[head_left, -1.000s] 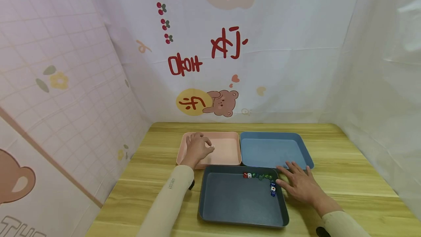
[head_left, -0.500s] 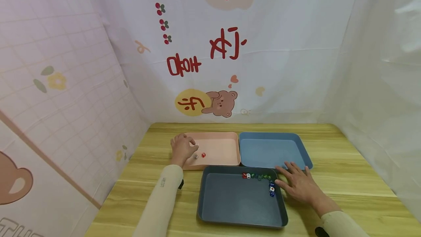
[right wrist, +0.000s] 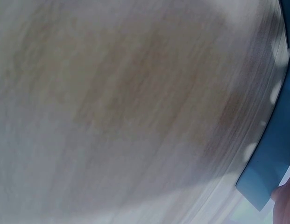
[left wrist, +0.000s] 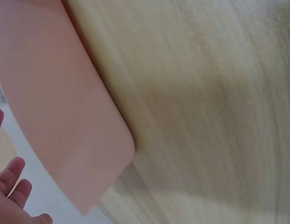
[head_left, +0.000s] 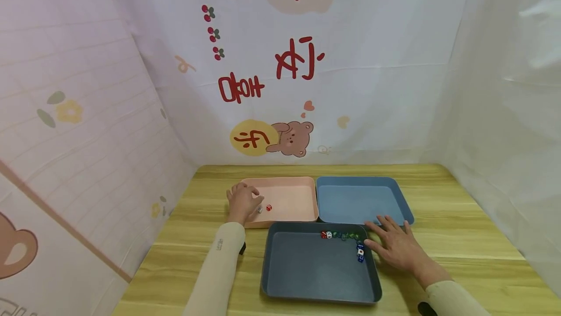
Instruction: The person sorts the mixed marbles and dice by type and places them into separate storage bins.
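Observation:
My left hand (head_left: 243,202) is over the left end of the pink tray (head_left: 302,220), thumb and index finger apart, no die visible between them. Just beside the thumb, a whitish die (head_left: 260,210) and a red die (head_left: 269,207) lie on the tray floor. In the left wrist view, spread fingers (left wrist: 11,172) show at the lower left beyond the tray wall. My right hand (head_left: 400,248) lies with extended fingers at the dark grey tray's (head_left: 315,277) right rim, near the blue tray's (head_left: 364,199) front corner.
Inside the dark tray, a red die (head_left: 323,234), a white die (head_left: 329,234) and several green dice (head_left: 350,236) line the back wall. Blue and white dice (head_left: 361,251) line its right side. The wooden table (head_left: 184,252) meets hung cloth (head_left: 377,126) at the back.
The left hand moved left across the pink tray. The white die it pinched half a second ago is no longer seen between its fingers. My right hand stayed in place.

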`<state>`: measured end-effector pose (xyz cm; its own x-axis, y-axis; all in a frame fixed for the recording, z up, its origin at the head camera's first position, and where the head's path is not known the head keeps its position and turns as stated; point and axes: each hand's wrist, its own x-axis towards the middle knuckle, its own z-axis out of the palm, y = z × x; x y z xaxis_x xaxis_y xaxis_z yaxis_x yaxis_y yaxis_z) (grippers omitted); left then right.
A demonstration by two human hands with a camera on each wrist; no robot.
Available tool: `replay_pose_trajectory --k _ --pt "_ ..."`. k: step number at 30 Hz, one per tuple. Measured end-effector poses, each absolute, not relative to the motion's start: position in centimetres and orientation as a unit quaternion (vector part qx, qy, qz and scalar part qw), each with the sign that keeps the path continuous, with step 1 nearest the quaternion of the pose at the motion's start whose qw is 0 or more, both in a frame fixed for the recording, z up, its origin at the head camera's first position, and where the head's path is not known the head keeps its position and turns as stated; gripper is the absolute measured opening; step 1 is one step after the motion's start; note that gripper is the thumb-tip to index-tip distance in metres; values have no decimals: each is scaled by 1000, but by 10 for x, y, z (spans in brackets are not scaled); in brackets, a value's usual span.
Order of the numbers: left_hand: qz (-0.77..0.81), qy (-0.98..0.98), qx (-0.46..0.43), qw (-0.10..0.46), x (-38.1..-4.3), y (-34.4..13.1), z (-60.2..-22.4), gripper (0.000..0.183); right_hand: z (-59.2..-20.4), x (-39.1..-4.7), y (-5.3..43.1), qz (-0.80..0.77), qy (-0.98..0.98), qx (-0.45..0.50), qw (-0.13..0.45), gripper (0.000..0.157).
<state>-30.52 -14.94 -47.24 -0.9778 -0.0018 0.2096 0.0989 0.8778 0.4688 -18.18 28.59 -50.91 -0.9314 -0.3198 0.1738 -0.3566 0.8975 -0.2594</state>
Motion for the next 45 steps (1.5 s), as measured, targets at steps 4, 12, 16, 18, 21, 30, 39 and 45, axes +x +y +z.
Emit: replay_pose_trajectory --k 4,12,16,18,21,30,39,45 --pt "-246 -964 -21 97 -306 -150 -473 23 -508 -182 285 143 -972 177 65 59" --pt "-250 -963 -28 100 -305 -148 -471 19 -507 -183 286 148 -972 173 63 60" --pt "-259 -961 -38 93 -303 -142 -467 19 -508 -183 287 145 -972 174 66 60" --pt "-264 -959 -45 92 -301 -138 -464 19 -508 -183 287 145 -972 175 67 59" --pt "-267 -958 -53 94 -298 -130 -459 18 -507 -183 286 143 -972 176 66 60" --pt "-324 -937 -90 95 -295 -95 -447 18 -507 -181 286 139 -972 175 65 59" --pt "-315 -934 -137 94 -292 -67 -451 24 -508 -181 286 138 -972 176 65 59" --pt "-304 -932 -173 93 -281 -45 -453 20 -510 -181 286 140 -972 177 68 59"
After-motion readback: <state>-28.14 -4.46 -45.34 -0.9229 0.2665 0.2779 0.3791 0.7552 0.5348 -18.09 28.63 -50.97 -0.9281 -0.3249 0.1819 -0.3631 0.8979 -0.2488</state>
